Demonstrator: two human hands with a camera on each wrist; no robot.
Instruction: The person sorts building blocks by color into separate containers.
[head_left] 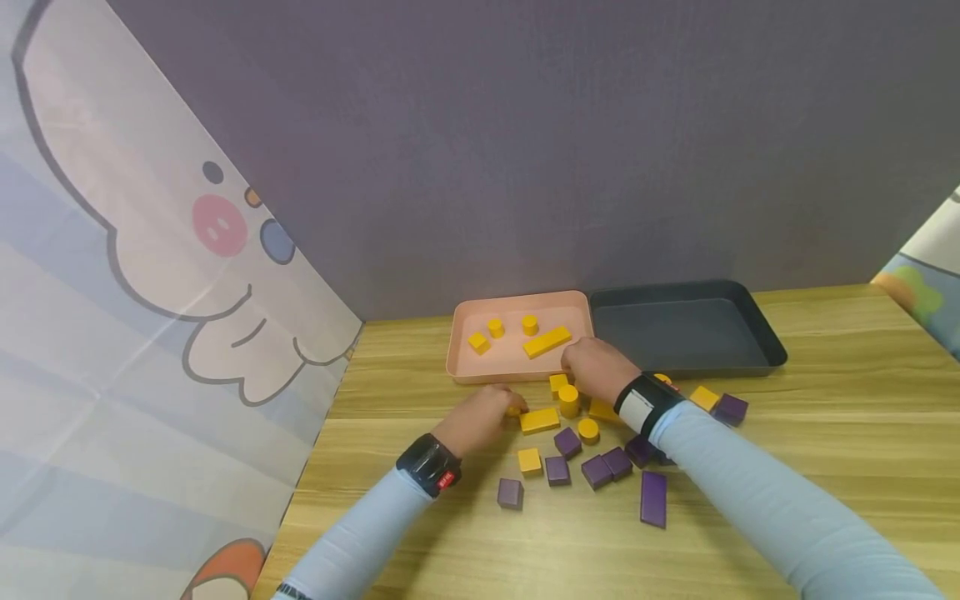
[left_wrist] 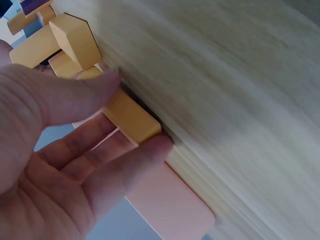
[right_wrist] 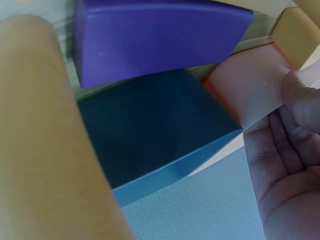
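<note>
My left hand pinches a yellow block between thumb and fingertip, low over the table in front of the pink tray. A flat yellow rectangular block lies right beside those fingertips. My right hand reaches over the pink tray's front right corner, fingers loosely bent, close to a long yellow bar inside. In the right wrist view its thumb and fingers stand apart, with nothing visible between them. A yellow cube and a yellow cylinder sit on the table below the right hand.
Inside the pink tray stand two small yellow cylinders and a yellow cube. A dark tray adjoins it on the right. Several purple cubes and a purple rectangular block lie nearer. Behind rises a grey panel.
</note>
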